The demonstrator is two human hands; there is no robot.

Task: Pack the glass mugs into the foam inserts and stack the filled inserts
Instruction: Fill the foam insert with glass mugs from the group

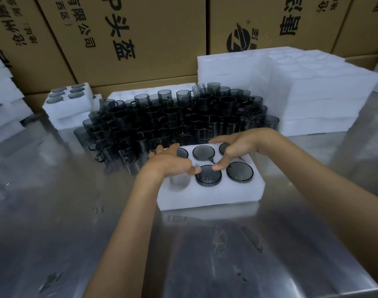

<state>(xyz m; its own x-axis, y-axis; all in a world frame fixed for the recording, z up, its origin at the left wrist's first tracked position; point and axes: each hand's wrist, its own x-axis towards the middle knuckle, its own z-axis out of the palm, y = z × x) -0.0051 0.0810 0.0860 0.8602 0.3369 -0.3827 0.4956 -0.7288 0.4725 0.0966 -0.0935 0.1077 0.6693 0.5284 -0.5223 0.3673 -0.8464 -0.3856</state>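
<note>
A white foam insert [205, 196] with six round holes lies on the steel table in front of me. Dark glass mugs sit bottom-up in the back middle hole [203, 152] and the front right hole [239, 171]. Another mug [208, 176] stands slightly proud in the front middle hole. My left hand [170, 160] and my right hand [241, 145] hover over the insert, fingers spread, both thumbs touching that mug's rim. The front left hole [179, 181] is empty. My hands partly cover the back left and back right holes, where dark mug bottoms show.
A dense cluster of loose smoky mugs [173, 119] stands right behind the insert. Filled inserts [69, 104] are stacked at the back left, a tall stack of foam [312, 93] at the right, more foam [3, 100] at the far left. Cardboard boxes [130, 39] wall the back.
</note>
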